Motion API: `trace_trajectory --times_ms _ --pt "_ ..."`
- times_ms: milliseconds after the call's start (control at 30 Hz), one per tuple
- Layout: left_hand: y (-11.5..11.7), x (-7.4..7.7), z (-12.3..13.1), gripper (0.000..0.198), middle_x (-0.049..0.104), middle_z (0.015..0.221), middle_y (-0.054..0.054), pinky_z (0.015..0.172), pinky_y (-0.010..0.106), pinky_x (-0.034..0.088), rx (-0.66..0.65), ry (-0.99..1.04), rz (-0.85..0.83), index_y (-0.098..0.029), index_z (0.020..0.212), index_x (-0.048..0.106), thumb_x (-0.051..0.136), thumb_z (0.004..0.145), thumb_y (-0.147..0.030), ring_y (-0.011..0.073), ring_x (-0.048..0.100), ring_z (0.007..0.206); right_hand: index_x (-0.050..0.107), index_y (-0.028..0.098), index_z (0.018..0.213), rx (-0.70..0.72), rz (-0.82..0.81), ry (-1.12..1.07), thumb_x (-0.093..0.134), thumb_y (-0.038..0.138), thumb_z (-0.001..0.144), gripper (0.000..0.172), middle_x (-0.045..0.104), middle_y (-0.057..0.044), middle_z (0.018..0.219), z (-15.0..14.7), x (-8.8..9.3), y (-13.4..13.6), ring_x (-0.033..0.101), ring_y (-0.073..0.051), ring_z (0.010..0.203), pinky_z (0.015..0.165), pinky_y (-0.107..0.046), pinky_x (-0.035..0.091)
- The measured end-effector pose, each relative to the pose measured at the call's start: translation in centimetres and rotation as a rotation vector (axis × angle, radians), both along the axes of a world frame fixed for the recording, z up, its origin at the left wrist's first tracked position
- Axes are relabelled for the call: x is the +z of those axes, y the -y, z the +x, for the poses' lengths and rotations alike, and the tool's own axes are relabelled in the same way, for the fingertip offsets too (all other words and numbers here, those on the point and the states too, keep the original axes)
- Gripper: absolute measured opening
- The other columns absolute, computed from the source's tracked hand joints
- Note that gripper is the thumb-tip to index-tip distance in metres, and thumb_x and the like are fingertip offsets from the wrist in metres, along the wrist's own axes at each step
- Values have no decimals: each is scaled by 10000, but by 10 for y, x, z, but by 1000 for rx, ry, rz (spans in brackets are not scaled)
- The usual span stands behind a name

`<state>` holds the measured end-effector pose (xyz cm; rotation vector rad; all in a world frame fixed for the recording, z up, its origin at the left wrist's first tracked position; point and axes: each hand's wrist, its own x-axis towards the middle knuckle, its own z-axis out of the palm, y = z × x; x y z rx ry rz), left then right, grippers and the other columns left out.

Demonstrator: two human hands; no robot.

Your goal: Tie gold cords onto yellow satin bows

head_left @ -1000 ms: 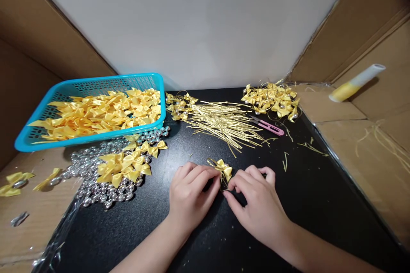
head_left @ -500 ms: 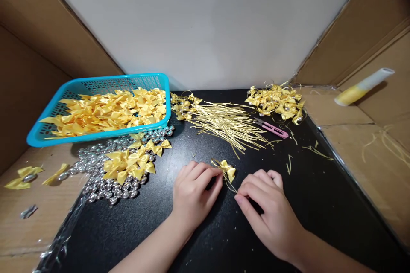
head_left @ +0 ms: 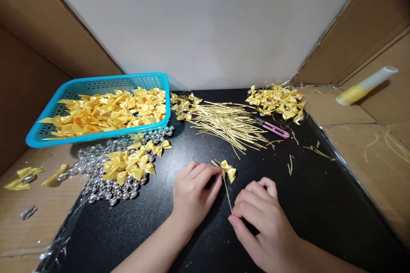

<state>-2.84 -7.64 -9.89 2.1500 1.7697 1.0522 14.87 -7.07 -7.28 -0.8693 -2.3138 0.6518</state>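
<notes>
Gold cord: now a nearly straight line, where half a second ago it bowed in slack curves; this suggests the tie at the bow is being drawn snug.
Right hand: has shifted nearer the wearer, thumb and finger pinched on the cord's end.
Left hand: has hardly moved, fingertips pinched together at the bow's left side; their exact hold is hidden.
Gap between hands: well apart, only the cord spanning it.
Yellow bow: on the black tabletop, just beyond the left fingertips; satiny, pointed tails spread, a gold loop at its upper left.
Bead on it: too small to tell.
</notes>
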Motion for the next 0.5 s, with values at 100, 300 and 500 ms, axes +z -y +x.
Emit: trace_trajectory --times_ms 100,300,500 --pt "-1 0 1 69 726 792 26 659 319 444 2 9 -10 -202 866 666 615 845 -161 183 594 703 531 184 671 27 8 -4 515 119 836 179 586 27 635 -1 -1 1 489 -150 662 731 -351 247" --pt "-2 3 -2 53 675 800 26 662 307 456 47 114 -32 -201 865 620 605 838 -157 175 578 730 515 189 659 -44 -6 -68 537 95 807 176 579 41 630 4 -2 0 498 -138 649 733 -353 268" --pt "0 9 -14 303 580 1052 84 797 362 493 15 196 -104 -202 1061 523 551 772 -116 217 566 954 517 203 720 -165 -125 -227 491 91 865 185 582 16 714 18 1 -14 533 -147 709 708 -330 370"
